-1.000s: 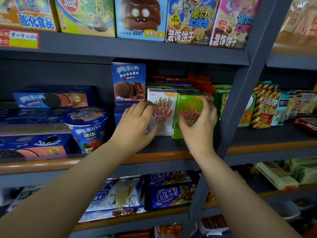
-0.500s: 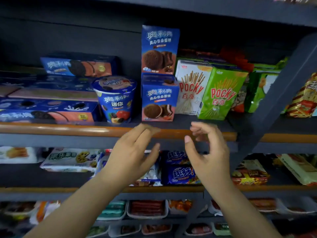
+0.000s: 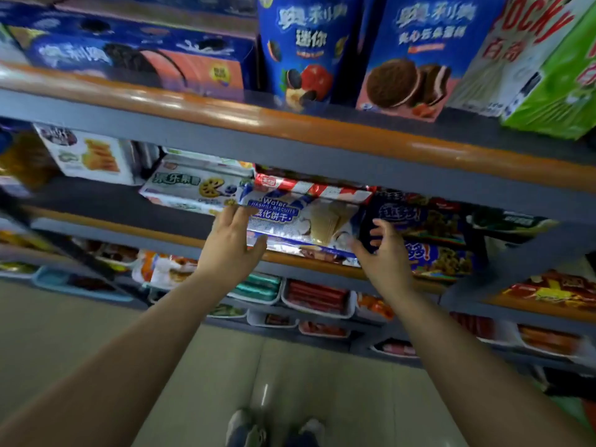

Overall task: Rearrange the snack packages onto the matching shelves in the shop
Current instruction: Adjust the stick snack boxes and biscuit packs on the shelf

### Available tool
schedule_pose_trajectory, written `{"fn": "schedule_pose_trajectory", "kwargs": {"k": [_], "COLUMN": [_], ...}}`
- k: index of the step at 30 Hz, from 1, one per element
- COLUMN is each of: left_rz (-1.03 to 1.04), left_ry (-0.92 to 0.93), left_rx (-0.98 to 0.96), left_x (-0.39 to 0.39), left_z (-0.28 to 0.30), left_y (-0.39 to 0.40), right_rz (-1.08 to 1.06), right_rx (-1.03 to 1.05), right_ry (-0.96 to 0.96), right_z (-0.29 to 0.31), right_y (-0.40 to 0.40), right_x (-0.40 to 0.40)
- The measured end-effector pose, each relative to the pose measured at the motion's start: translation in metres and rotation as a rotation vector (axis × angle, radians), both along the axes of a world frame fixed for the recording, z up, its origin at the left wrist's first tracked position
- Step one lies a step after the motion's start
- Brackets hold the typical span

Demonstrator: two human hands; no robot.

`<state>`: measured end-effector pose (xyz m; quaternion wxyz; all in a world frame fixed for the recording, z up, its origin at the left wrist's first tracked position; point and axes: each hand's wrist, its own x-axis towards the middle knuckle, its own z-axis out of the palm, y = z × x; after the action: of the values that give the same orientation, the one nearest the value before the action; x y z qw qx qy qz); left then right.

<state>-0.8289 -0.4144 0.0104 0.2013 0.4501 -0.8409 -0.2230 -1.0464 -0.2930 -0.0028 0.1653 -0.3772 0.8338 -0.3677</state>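
Wafer biscuit package point(image 3: 306, 221), a blue-and-white bag, lies flat on the middle shelf point(image 3: 322, 262), its front edge overhanging the orange lip, with both of a person's hands at its ends. The left hand point(image 3: 230, 245) is at the package's 9 o'clock end, fingers straight and spread, fingertips touching its upper left corner. The right hand point(image 3: 385, 256) is at the 3 o'clock end, fingers loosely fanned and gripping nothing, its thumb near the package's lower right corner; whether it touches cannot be told. The package's long axis runs from 9 to 3 o'clock along the shelf front, printed face up. A red-and-white striped pack point(image 3: 312, 188) lies just behind it at 12 o'clock, partly hidden under the upper shelf point(image 3: 290, 137). A white biscuit pack point(image 3: 190, 188) sits at its 10 o'clock, and dark blue cookie bags point(image 3: 429, 233) lie just beside it at 3 o'clock, their left ends covered by the right hand. Blue Oreo boxes point(image 3: 416, 53) and a green Pocky box point(image 3: 554, 82) stand on the upper shelf, cut off by the frame's top. Motion blur smears most printing. Trays on the bottom shelf at 6 o'clock are hard to make out.
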Motion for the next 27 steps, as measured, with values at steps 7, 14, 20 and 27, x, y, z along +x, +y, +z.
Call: {"fn": "schedule_pose_trajectory", "kwargs": {"k": [7, 14, 20, 27], "left_rz": [0.221, 0.148, 0.194, 0.155], "left_ry": [0.031, 0.119, 0.116, 0.165], "left_rx": [0.407, 0.512, 0.565, 0.688], "left_x": [0.005, -0.004, -0.009, -0.008], "left_z": [-0.016, -0.038, -0.041, -0.041], "left_y": [-0.04, -0.037, -0.049, -0.055], "right_rz": [-0.123, -0.201, -0.206, -0.26], "right_rx": [0.285, 0.167, 0.173, 0.08], "right_ry": [-0.253, -0.3, -0.308, -0.326], "right_z": [-0.024, -0.027, -0.03, -0.033], "right_y": [-0.037, -0.031, -0.033, -0.035], "right_x": [-0.006, -0.008, -0.003, 0.001]}}
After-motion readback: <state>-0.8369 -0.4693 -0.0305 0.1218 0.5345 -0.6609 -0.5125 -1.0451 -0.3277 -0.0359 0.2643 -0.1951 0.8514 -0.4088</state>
